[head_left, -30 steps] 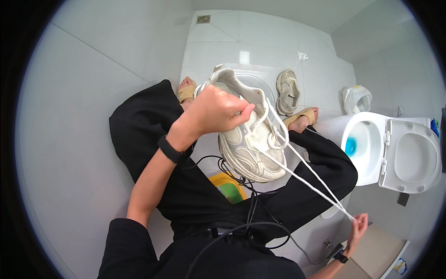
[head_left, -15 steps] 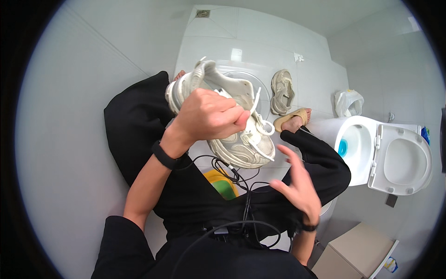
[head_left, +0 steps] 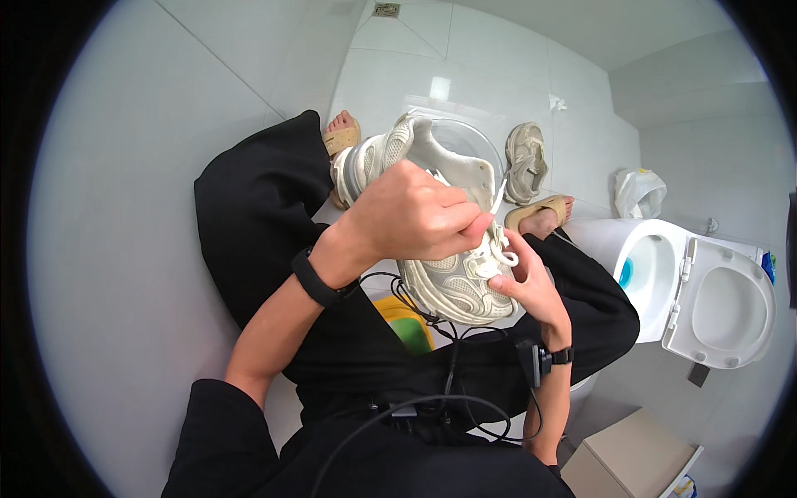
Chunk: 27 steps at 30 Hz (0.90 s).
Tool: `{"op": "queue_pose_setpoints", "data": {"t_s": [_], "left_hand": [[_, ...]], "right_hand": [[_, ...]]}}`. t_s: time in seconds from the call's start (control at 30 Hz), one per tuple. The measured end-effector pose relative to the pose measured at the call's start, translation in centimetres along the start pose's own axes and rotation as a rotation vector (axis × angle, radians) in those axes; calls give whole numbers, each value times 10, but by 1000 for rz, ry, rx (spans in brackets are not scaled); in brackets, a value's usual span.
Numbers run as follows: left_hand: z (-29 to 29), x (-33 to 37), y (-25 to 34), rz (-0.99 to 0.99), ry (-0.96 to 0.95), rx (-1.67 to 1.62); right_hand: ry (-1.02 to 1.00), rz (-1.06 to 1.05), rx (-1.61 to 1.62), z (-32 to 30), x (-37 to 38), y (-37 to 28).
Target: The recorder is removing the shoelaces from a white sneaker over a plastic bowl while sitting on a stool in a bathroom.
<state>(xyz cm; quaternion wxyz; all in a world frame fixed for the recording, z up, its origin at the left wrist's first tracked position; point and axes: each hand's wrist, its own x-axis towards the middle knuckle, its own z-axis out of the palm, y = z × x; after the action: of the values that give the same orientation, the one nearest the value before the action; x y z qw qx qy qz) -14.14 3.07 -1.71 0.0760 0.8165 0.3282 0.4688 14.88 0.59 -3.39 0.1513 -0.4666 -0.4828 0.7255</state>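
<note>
A white and grey sneaker is raised in front of me, its heel toward the upper left and its toe toward the lower right. Across its top, my left hand is closed, thumb and fingers pinching the white shoelace by the tongue. At the toe end, my right hand closes thumb and forefinger about a loop of the lace, with the shoe's side against it. The left hand covers the middle of the shoe, so part of the lacing is hidden.
A matching sneaker stands on the tiled floor beside my sandalled foot. To the right are an open toilet, a white plastic bag and a beige cabinet. Black cables cross my lap above a yellow and green object.
My right hand has come up from beside the shoe to its toe and taken hold of the lace. The left hand and sneaker appear slightly lower and further right, as the whole view has shifted.
</note>
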Motion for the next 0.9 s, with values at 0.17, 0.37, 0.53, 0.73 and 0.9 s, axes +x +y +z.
{"op": "queue_pose_setpoints", "data": {"t_s": [0.17, 0.37, 0.53, 0.73, 0.9], "left_hand": [[9, -2, 0, -20, -18, -48], [9, -1, 7, 11, -38, -41], [12, -1, 5, -6, -77, -32], [14, -5, -2, -30, -91, 35], [10, -2, -13, -60, -66, 92]], "right_hand": [[80, -32, -107, 11, -25, 8], [153, -76, -360, 1, -48, 6], [230, -76, -379, 21, -62, -2], [343, -108, -398, 25, -72, 17], [304, 35, 147, 13, -95, 37]]}}
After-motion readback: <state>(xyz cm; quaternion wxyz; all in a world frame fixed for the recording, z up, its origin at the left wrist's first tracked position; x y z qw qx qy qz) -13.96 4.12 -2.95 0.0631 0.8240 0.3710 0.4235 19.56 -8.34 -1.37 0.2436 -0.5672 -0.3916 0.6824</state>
